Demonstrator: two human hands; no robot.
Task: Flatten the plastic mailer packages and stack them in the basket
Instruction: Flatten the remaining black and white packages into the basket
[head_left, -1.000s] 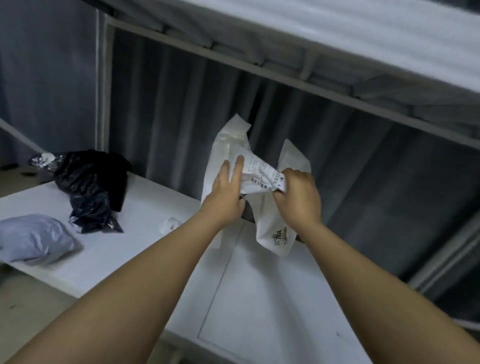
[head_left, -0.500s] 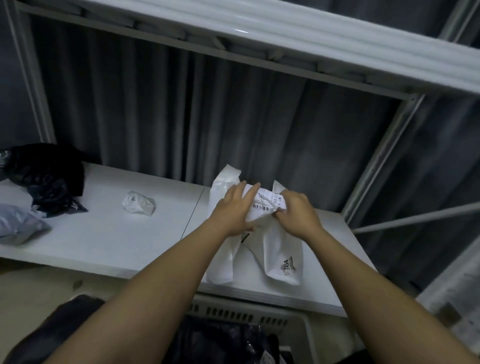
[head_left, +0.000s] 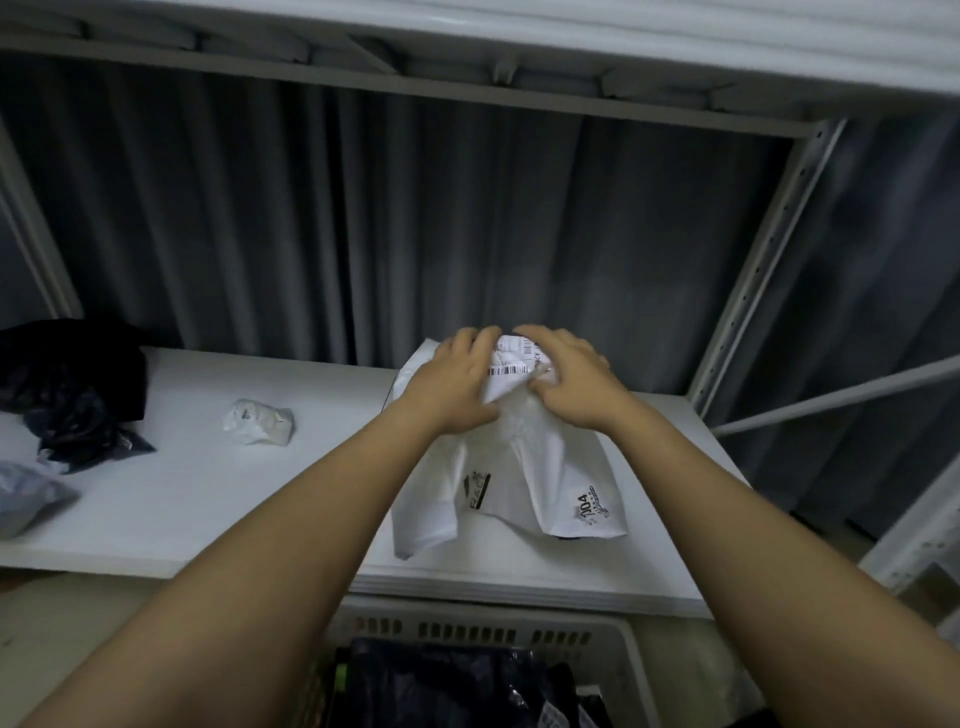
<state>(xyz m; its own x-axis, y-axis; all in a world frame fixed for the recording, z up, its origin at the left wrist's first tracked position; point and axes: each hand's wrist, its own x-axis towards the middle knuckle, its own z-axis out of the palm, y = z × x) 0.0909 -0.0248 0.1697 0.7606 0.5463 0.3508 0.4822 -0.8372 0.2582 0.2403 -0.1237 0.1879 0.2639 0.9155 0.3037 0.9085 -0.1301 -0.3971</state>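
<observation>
Pressing down on a white mailer with both hands, right on the white shelf. Left hand laid over the upper left part, fingers fairly straight and curving over the top edge. Right hand on the upper right, fingers bent a bit over the crumpled label end with the barcode. Lower half of the mailer sticking out below both hands toward the shelf's front edge. Further left: small crumpled white packet, black bags and a grey mailer at the far left. Below the shelf, a slotted basket with dark mailers inside.
</observation>
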